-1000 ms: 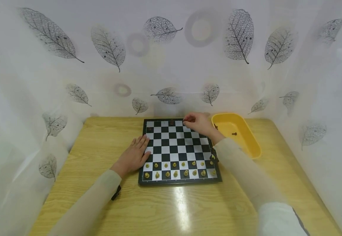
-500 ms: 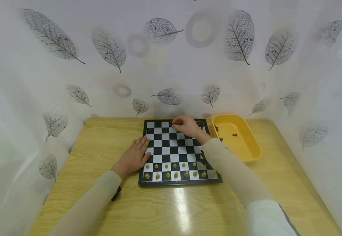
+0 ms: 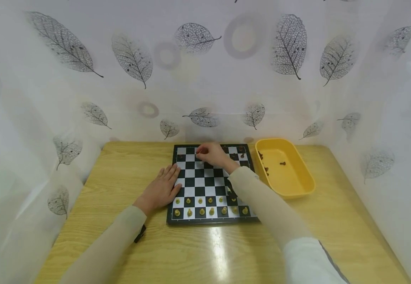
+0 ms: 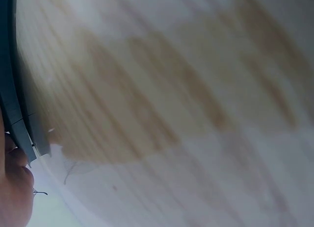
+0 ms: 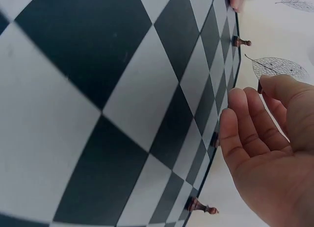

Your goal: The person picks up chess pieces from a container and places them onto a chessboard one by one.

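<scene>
My left hand rests flat, fingers extended, on the left edge of a black-and-white chessboard. In the left wrist view that hand shows only in part beside the board's dark edge. Over the far rows, my right hand pinches a small dark chess piece between thumb and index finger, most of it hidden by the fingertips. Its other fingers are lightly bent. Dark red-brown pieces stand along the far side, among them one at the left and one at the right.
Several yellow chess pieces stand in two rows on the near side. Right of the board, a yellow tray holds several dark pieces. A leaf-printed curtain surrounds the wooden table.
My right hand has moved left along the far rows, from the right part of the board to left of its middle. The left hand has stayed on the board's edge.
</scene>
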A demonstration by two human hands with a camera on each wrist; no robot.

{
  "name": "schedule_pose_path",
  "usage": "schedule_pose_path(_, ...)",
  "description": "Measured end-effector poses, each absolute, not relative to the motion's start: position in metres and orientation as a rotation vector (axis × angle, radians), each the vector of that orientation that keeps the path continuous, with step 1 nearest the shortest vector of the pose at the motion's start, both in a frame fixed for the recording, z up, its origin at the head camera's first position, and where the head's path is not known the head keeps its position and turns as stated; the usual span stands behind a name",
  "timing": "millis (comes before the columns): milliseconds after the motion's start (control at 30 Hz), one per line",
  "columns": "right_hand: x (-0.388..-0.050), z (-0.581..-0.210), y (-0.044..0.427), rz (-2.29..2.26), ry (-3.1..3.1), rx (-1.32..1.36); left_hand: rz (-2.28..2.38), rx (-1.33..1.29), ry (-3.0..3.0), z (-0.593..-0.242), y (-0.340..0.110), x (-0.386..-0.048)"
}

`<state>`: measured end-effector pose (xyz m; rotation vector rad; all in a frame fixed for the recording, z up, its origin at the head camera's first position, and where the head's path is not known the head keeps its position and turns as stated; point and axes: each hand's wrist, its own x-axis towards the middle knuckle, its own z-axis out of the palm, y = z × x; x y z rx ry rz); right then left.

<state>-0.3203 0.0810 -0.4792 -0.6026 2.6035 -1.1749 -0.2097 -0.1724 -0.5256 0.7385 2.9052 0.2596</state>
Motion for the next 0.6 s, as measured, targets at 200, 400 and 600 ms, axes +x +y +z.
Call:
schedule_pose_path(200,-0.324,-0.483,0.073,-1.12,2.63,-0.642,0.269,0.745,2.907,-0.524,-0.171,-0.209)
schedule_pose_path(400,-0.325,-0.482,0.063,-1.077,2.613,-0.611,0.276,0.754,2.918,-0.523,-0.172,-0.209)
schedule_pose_path(600,-0.327,-0.484,0.055,-1.027,2.636,-0.585,0.268,0.743,2.896,-0.522,-0.172,-0.208)
